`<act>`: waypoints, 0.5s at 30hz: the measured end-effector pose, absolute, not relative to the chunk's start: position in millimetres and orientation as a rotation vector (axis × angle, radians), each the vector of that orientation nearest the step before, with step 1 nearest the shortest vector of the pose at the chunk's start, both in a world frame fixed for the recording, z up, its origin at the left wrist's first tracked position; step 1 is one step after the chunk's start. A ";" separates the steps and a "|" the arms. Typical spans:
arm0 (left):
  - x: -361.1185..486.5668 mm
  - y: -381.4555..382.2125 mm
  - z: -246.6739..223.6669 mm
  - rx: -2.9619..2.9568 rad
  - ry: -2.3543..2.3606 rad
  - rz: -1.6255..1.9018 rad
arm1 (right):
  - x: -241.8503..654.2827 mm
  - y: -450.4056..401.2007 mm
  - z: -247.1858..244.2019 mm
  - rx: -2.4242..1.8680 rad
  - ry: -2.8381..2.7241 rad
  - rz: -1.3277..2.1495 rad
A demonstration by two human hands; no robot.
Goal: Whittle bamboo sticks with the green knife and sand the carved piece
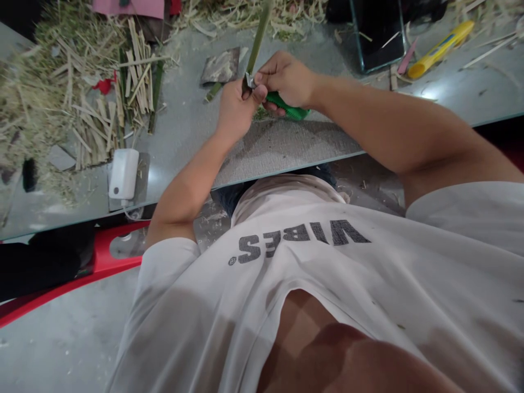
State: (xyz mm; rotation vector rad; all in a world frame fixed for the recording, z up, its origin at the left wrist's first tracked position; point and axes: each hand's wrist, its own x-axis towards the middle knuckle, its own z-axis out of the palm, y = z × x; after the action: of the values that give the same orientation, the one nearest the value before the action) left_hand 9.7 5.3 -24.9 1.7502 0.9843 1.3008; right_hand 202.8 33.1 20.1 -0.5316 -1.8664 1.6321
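My left hand (236, 109) is closed near the table's front edge, its thumb and fingers pinching a long green strip (258, 41) that looks like bamboo. The strip slants up and away from me. Closed around a green-handled knife (289, 106), my right hand (292, 82) meets the left one. A small metal part shows at the strip between the fingertips; how the blade sits is mostly hidden. Just left of the hands lies a worn, grey-brown flat piece (221, 65), with a short green stick (213, 91) beside it.
Pale split sticks (96, 128) and heaps of shavings (45, 109) cover the left side. A white power bank (124, 173) with a cable sits near the front edge. At right lie a dark phone (379, 33) and a yellow cutter (442, 49). A red chair (110, 245) stands below left.
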 end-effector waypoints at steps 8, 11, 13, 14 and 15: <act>13.0 7.4 -20.8 1.775 1.013 1.297 | 199.7 25.1 23.5 -0.507 -1.775 1.648; 5.1 11.1 -21.2 1.842 1.088 1.278 | 206.7 28.1 25.1 -0.527 -1.855 1.752; 0.8 10.1 -20.1 1.862 1.106 1.264 | 210.7 30.5 25.7 -0.525 -1.891 1.792; -0.6 9.3 -19.7 1.873 1.101 1.253 | 212.1 31.4 25.9 -0.520 -1.902 1.801; -1.4 8.6 -19.4 1.878 1.089 1.243 | 213.2 31.8 26.2 -0.515 -1.912 1.800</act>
State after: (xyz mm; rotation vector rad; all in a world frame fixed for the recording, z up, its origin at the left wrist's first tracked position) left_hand -1.4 8.6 -19.4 1.8782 1.0885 1.2426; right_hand 213.2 31.8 26.2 -0.5155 -1.9120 1.8004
